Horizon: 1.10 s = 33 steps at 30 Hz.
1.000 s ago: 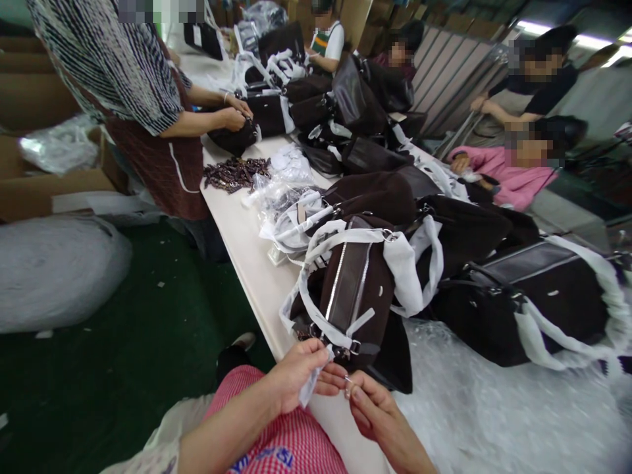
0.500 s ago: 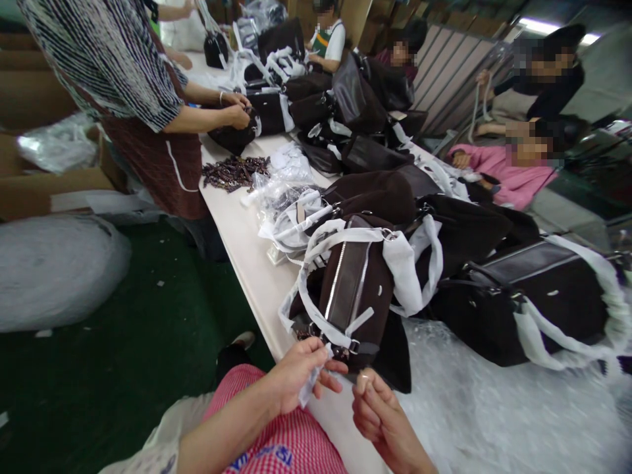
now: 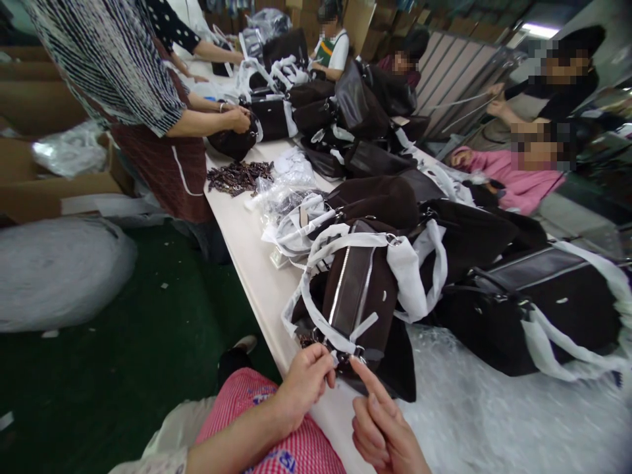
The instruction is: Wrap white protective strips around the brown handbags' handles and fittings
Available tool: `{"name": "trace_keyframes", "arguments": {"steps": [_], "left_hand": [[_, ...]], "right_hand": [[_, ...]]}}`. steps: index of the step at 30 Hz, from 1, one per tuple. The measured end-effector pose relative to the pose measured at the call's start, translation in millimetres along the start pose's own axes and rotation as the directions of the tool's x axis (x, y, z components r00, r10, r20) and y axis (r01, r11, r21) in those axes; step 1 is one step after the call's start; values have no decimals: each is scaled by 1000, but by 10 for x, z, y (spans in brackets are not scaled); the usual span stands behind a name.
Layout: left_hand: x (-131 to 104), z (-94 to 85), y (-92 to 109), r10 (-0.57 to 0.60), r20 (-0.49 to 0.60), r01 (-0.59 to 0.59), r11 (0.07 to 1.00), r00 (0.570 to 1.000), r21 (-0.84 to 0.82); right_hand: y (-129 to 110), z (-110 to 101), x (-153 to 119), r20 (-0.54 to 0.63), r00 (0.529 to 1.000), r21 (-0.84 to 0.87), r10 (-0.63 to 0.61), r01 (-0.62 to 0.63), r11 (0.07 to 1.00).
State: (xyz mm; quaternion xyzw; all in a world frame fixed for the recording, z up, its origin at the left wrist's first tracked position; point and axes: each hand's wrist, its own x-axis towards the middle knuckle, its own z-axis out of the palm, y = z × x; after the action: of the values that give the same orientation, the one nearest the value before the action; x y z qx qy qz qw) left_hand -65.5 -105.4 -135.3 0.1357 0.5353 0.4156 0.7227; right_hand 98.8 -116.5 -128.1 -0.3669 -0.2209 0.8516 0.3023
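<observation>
A dark brown handbag (image 3: 358, 283) with silver zips lies in front of me, its handles wrapped in white paper (image 3: 316, 309). My left hand (image 3: 307, 382) is closed in a pinch at the bag's near end, with a small white piece of tissue paper (image 3: 336, 359) showing at its fingertips. My right hand (image 3: 378, 421) stretches its index finger toward the metal fitting (image 3: 359, 354) at that end; its other fingers are curled. Whether the fingertip touches the fitting I cannot tell. Nothing shows in the right hand.
More dark bags (image 3: 533, 309) are heaped along the white table (image 3: 241, 257). Bubble wrap (image 3: 464, 395) lies at the right, small dark straps (image 3: 237, 178) in a pile farther off. A co-worker in a brown apron (image 3: 162, 164) handles a bag at the left; other people sit across the table.
My left hand has gone from loosely spread to a pinch and moved up to the bag's end. My right hand has extended its index finger toward the fitting.
</observation>
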Motion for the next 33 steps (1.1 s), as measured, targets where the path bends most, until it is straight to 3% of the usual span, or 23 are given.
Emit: {"name": "trace_keyframes", "arguments": {"steps": [5, 10, 13, 15, 22, 26, 33], "left_hand": [[-2, -14, -13, -52, 61, 60, 987, 997, -149], [-7, -27, 54, -214, 160, 260, 890, 963, -374], [-21, -27, 95, -255, 187, 309, 873, 949, -377], [-31, -27, 105, -245, 186, 296, 892, 951, -340], [-46, 27, 133, -240, 149, 252, 965, 959, -66], [-67, 60, 173, -232, 131, 235, 972, 964, -8], [-74, 5, 215, -136, 216, 103, 982, 967, 160]], "right_hand": [[51, 22, -65, -28, 999, -41, -40, 38, 998], [97, -96, -119, 103, 994, 306, -47, 14, 952], [139, -134, -123, 160, 978, 495, -130, 34, 868], [156, -131, -108, 198, 969, 525, -145, 20, 851], [144, -64, -11, 141, 987, 382, -77, 17, 924], [160, -25, 35, 60, 998, 253, -32, 16, 967], [164, -4, 118, 4, 1000, 67, 20, -20, 998]]}}
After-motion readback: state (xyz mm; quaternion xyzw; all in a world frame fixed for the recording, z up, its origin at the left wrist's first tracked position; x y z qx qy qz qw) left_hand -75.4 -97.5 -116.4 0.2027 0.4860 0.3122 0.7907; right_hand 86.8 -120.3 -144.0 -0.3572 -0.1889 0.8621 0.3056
